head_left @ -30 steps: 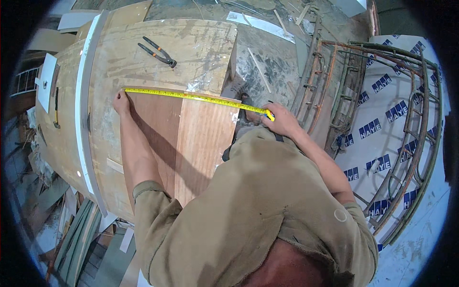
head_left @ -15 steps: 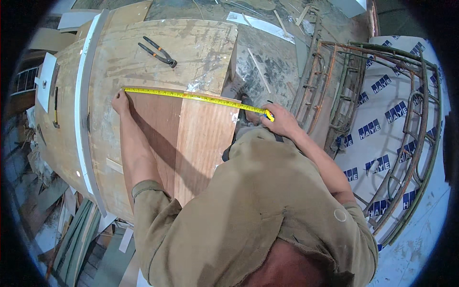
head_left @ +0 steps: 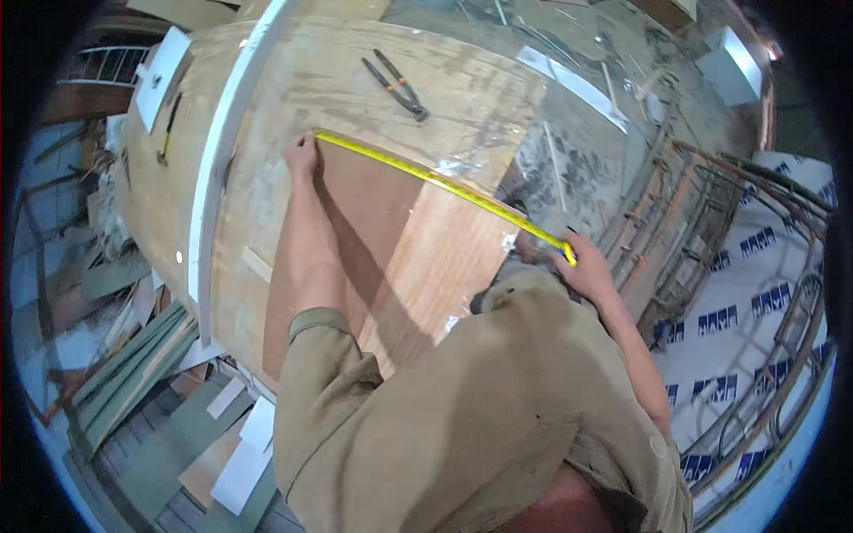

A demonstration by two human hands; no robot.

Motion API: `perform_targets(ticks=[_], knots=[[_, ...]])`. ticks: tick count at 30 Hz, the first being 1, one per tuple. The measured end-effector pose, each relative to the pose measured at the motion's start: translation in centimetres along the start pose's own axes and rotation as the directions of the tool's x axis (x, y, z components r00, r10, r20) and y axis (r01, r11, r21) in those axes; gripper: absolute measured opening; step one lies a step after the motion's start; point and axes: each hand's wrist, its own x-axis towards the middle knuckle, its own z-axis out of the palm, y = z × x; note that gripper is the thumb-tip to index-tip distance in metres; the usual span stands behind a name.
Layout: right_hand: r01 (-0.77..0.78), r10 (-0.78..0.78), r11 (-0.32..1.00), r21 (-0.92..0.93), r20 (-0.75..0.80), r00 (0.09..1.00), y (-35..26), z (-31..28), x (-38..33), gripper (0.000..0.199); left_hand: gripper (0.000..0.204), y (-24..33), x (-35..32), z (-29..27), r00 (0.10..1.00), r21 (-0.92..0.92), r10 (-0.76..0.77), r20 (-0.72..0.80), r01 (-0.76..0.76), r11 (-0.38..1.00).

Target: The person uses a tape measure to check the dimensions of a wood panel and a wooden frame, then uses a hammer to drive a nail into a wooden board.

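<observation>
A yellow tape measure (head_left: 462, 189) is stretched along the far edge of a board made up of a dark brown panel (head_left: 371, 191) and a paler wood panel (head_left: 435, 258). The fingers of my left hand (head_left: 303, 155) pinch the tape's end at the board's far left corner. Beyond the board's right edge, my right hand (head_left: 585, 266) is wrapped around the tape's case, which it mostly hides. Past the tape, pincers (head_left: 397, 86) with dark, orange-marked handles lie spread on the plywood table (head_left: 471, 84).
A long white strip (head_left: 218, 151) crosses the table on the left, with a hammer (head_left: 169, 129) beyond it. Rusty metal frames (head_left: 684, 231) stand on the right near printed white sheeting (head_left: 737, 298). Board offcuts (head_left: 133, 382) are piled at the lower left.
The whole view has turned, so table and hands appear farther right and more slanted. Both hands keep hold of the tape, which still lies along the board's far edge.
</observation>
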Motion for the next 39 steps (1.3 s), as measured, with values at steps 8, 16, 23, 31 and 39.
perform_targets(ticks=[8,16,23,31,39], knots=[[0.007,-0.008,1.000,0.019,0.035,0.999,-0.3,-0.3,0.3,0.039,0.029,0.5,-0.5,-1.7,0.996,-0.116,-0.088,-0.030,0.084,0.990],[-0.018,0.017,1.000,0.003,0.064,0.998,0.0,-0.8,0.7,0.039,0.035,0.2,-0.5,-2.1,0.998,-0.025,0.012,-0.067,-0.013,1.000],[-0.041,0.046,0.998,-0.046,0.105,0.993,0.0,-1.4,1.0,0.042,0.037,-0.2,-1.0,-1.6,0.999,-0.018,0.027,-0.039,-0.028,0.999],[-0.026,0.026,1.000,-0.007,0.105,0.994,-0.5,-1.7,0.4,0.041,0.036,1.3,-1.6,-2.1,0.996,-0.024,0.016,-0.084,-0.018,1.000],[0.001,-0.001,1.000,0.006,0.092,0.996,-0.1,-1.3,0.6,0.037,0.037,0.5,-1.3,-1.8,0.995,0.006,0.019,-0.094,-0.019,1.000]])
